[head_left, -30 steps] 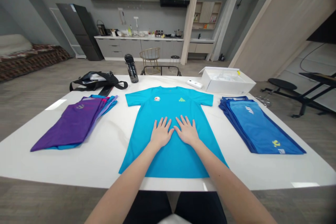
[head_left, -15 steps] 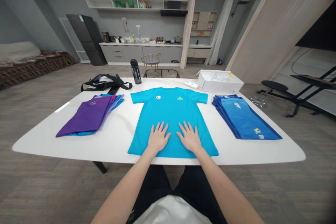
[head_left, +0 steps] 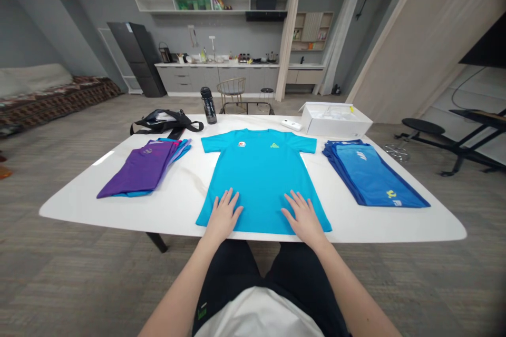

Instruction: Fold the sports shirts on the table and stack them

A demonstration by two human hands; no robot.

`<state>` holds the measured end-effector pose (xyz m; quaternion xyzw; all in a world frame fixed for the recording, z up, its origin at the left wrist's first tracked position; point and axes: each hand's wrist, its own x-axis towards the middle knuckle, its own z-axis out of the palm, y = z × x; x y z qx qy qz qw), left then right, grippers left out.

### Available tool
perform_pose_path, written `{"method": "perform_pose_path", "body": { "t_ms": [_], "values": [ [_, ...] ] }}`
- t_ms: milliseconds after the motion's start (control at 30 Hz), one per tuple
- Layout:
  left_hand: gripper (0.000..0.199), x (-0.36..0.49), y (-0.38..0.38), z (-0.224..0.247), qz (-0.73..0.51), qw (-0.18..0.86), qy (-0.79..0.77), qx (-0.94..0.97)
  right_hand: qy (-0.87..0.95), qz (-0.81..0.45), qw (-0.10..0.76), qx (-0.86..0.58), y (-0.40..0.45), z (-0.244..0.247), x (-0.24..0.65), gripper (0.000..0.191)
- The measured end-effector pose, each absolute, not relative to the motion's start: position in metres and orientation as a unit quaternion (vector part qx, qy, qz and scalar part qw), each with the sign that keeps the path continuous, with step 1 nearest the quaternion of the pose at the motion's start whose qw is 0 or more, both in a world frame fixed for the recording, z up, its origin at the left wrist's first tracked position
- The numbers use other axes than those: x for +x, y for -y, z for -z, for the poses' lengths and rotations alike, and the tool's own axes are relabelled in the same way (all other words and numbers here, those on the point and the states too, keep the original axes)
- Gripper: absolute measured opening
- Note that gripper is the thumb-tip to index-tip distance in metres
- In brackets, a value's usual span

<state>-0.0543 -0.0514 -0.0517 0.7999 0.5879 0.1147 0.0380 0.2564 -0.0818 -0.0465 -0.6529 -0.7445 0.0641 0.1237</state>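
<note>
A turquoise T-shirt (head_left: pixel 263 174) lies spread out, front up, on the white table (head_left: pixel 158 216), its hem toward me and its collar at the far side. My left hand (head_left: pixel 224 216) rests flat on its lower left part, fingers apart. On the lower right part lies my right hand (head_left: pixel 305 216), also flat with spread fingers. Neither hand grips the cloth. To the left is a stack of folded purple and blue garments (head_left: pixel 136 171). Folded blue garments (head_left: pixel 371 174) are stacked on the right.
Along the table's far side are a black bag (head_left: pixel 164 122), a dark water bottle (head_left: pixel 208 105), a small white device (head_left: pixel 291 125) and an open white box (head_left: pixel 336 119). A chair (head_left: pixel 232 87) and a round black stool (head_left: pixel 422 126) stand beyond the table.
My hands have slid apart over the lower shirt, the left one leftward and the right one rightward. The view has shifted slightly; the shirt lies as before.
</note>
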Motion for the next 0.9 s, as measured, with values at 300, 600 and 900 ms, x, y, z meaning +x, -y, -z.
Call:
{"method": "perform_pose_path", "body": {
  "t_ms": [300, 600, 900],
  "values": [
    [0.058, -0.096, 0.059, 0.061, -0.098, 0.071, -0.577, 0.807, 0.733, -0.112, 0.141, -0.656, 0.100, 0.065, 0.300, 0.063],
    [0.057, -0.105, 0.083, 0.066, -0.108, 0.042, -0.587, 0.801, 0.692, -0.209, 0.194, -0.663, 0.126, 0.057, 0.316, 0.064],
    [0.044, -0.097, 0.077, 0.053, -0.146, 0.040, -0.594, 0.790, 0.682, -0.131, 0.252, -0.674, 0.111, 0.040, 0.325, 0.039]
  ]
}}
